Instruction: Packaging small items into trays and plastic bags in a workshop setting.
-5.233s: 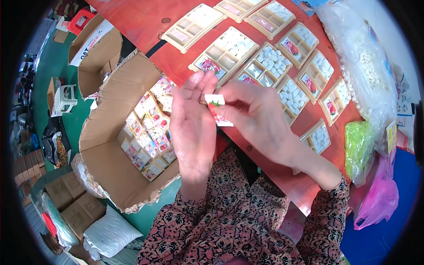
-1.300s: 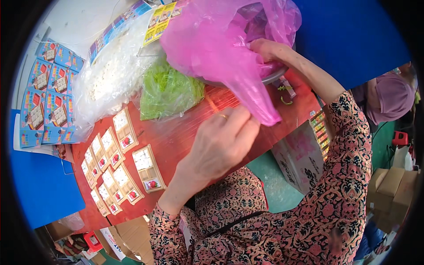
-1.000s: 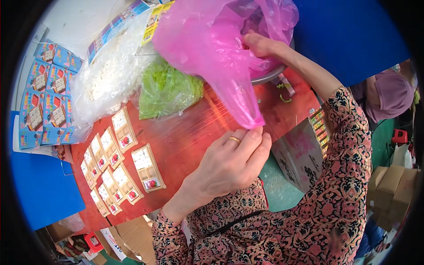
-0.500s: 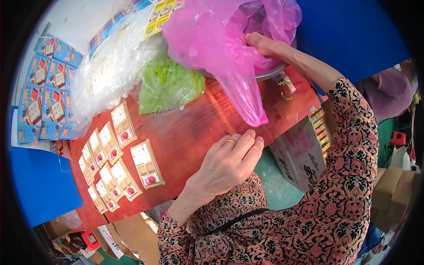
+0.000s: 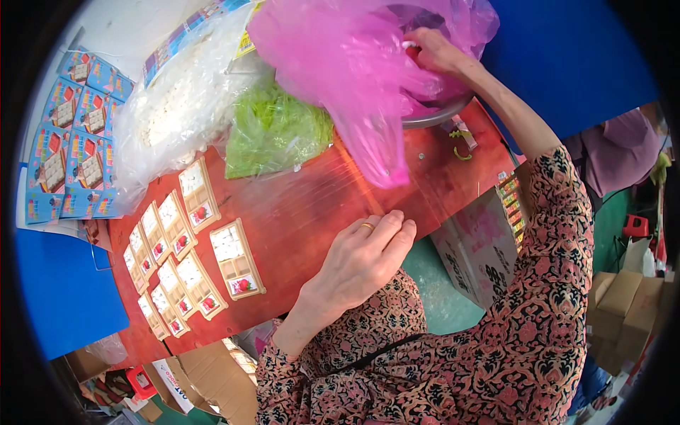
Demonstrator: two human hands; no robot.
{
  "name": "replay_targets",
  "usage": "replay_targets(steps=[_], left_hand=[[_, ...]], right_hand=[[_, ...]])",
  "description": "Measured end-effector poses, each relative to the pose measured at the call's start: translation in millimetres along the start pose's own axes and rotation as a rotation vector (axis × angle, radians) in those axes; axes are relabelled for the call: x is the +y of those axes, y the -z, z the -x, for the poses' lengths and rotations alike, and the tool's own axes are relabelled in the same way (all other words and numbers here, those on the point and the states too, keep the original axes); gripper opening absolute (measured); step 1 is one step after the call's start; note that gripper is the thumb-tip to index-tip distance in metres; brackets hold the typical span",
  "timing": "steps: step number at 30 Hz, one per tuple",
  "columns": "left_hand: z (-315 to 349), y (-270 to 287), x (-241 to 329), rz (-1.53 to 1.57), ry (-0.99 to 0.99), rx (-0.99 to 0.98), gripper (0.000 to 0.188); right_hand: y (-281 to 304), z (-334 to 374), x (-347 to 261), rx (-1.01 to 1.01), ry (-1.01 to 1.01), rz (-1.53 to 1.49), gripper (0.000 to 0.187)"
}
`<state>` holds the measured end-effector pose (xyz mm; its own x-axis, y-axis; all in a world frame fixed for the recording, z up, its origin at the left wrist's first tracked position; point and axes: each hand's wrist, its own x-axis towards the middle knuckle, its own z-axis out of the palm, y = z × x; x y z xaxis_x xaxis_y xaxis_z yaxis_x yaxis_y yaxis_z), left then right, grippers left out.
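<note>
My right hand (image 5: 438, 53) reaches into a pink plastic bag (image 5: 333, 64), which lines a grey basin (image 5: 443, 113). A small red and white piece (image 5: 411, 48) shows at its closed fingertips; its kind cannot be made out. My left hand (image 5: 365, 251), with a ring on it, is at the near table edge. Its fingers are bent and close together, and whatever may be under them is hidden. To its left, a small compartment tray (image 5: 236, 262) holds white pieces at one end and a strawberry-picture piece at the other. Several similar trays (image 5: 170, 219) stand in rows farther left.
On the red table (image 5: 297, 234) lie a clear bag of white pieces (image 5: 177, 113) and a bag of green pieces (image 5: 276, 131). Blue printed boxes (image 5: 67, 142) stand at the far left. A carton (image 5: 478, 248) is below the table's right side.
My right hand has moved slightly up and deeper into the pink bag, and the red and white piece now shows at its fingers. The bag's hanging corner has shifted up and left.
</note>
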<state>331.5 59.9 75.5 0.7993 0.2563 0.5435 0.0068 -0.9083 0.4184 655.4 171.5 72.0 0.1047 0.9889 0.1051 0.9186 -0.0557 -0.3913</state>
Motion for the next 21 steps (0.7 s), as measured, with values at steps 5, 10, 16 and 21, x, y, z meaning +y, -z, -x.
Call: replay_targets(steps=[5, 10, 16, 21], left_hand=[[14.2, -2.8, -3.9, 0.013, -0.009, -0.025, 0.029], [16.2, -10.8, 3.5, 0.113, 0.01, -0.056, 0.027], [35.5, -15.9, 4.3, 0.261, 0.207, 0.081, 0.02], [42.4, -11.1, 6.7, 1.276, 0.647, 0.233, 0.024]], right_hand=[[11.4, -1.1, 0.3, 0.286, 0.212, 0.074, 0.005], [7.6, 3.0, 57.3, 0.276, 0.103, -0.405, 0.035], [43.1, 40.4, 25.3, 0.376, -0.064, -0.539, 0.016], [63.9, 136.5, -68.0, 0.289, -0.078, -0.784, 0.007]])
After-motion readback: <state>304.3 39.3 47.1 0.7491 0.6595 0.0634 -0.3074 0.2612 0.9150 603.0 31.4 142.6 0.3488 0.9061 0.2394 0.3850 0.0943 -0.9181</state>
